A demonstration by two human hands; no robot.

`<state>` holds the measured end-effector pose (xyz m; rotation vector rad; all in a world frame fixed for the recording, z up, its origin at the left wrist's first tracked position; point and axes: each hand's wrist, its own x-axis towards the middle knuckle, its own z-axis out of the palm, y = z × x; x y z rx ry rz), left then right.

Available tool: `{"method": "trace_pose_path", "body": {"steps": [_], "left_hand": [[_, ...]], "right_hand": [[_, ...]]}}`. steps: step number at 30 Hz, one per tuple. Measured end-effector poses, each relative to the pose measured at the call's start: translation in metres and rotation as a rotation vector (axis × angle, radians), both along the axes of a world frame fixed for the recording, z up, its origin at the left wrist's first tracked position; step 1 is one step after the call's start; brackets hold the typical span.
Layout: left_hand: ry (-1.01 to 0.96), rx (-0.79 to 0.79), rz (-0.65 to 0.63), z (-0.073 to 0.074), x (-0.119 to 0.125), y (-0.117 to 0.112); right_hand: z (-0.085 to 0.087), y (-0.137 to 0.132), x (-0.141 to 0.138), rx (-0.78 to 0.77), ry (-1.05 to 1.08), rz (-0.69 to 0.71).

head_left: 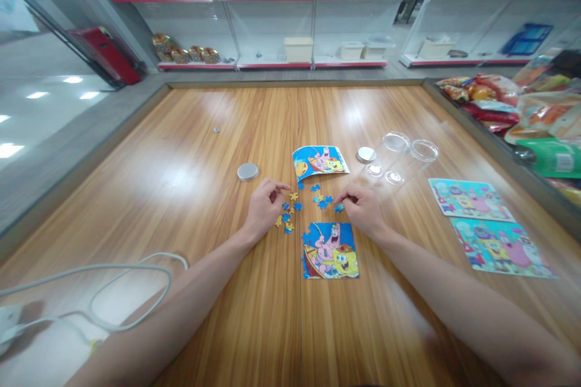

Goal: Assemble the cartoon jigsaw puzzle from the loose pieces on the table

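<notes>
Puzzle pieces [322,202] lie loose between the two hands [264,208] [364,208].

- Wood-grain table [204,139] with a raised dark edge, filling most of the frame.
- Lower centre: partly assembled SpongeBob jigsaw [332,252].
- Centre: loose jigsaw pieces [323,202], below a curled picture card [321,161].
- Left and right of the card: silver round lids [247,171].
- Right: clear cylindrical jars [411,164], two SpongeBob pictures [472,199].
- Lower left: white cable [136,265].
</notes>
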<state>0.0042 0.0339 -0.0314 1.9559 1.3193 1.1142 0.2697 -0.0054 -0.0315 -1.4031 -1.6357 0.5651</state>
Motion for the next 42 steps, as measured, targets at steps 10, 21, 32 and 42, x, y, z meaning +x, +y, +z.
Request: {"method": "trace_pose_path", "body": {"steps": [10, 21, 32, 42], "left_hand": [[0.307, 0.092, -0.168, 0.001, 0.004, -0.011], [0.413, 0.11, -0.153, 0.004, 0.006, -0.014], [0.413, 0.145, -0.2, 0.006, 0.005, -0.016], [0.447, 0.133, -0.304, 0.011, 0.005, -0.018]], "right_hand": [[0.003, 0.001, -0.002, 0.02, -0.039, 0.04], [0.001, 0.002, -0.002, 0.033, -0.084, 0.087], [0.001, 0.002, -0.002, 0.041, -0.096, 0.089], [0.002, 0.002, -0.003, 0.049, -0.105, 0.086]]}}
